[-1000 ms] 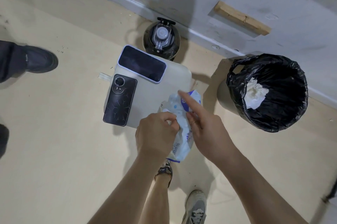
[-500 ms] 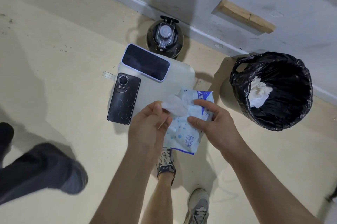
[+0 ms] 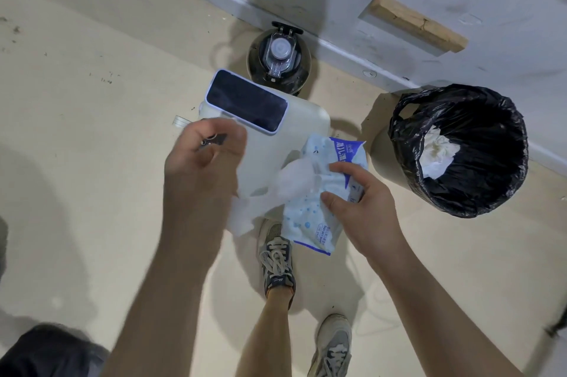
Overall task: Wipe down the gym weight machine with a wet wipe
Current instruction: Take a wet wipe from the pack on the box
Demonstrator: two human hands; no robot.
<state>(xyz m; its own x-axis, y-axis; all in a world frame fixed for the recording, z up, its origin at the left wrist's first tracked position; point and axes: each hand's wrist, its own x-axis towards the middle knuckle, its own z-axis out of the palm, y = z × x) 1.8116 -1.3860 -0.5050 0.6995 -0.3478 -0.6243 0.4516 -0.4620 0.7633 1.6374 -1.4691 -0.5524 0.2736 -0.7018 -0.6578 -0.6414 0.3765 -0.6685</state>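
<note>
**Supervisor:** State of the hands?

**Inspector:** The left hand [image 3: 199,168] is blurred, with its fingers curled. The wet wipe [image 3: 245,214] trails from beneath it, so I judge it pinched there, though the contact itself is smeared. The right hand [image 3: 362,208] grips the wipe pack [image 3: 316,217], thumb and fingers wrapped round it.

**Supervisor:** Location of the wipe?

**Inspector:** It spans from the pack's opening to the left hand, in front of the white case [image 3: 306,119] that carries a phone [image 3: 247,100]. The weight machine is not in view.

**Supervisor:** Hazards?

**Inspector:** There are three, in my judgement. A sharp tug may drag a second sheet out or tear this one. The loose end may touch the floor and pick up grit. The left hand is close to the phone, and a wide swing could knock it off.
</note>
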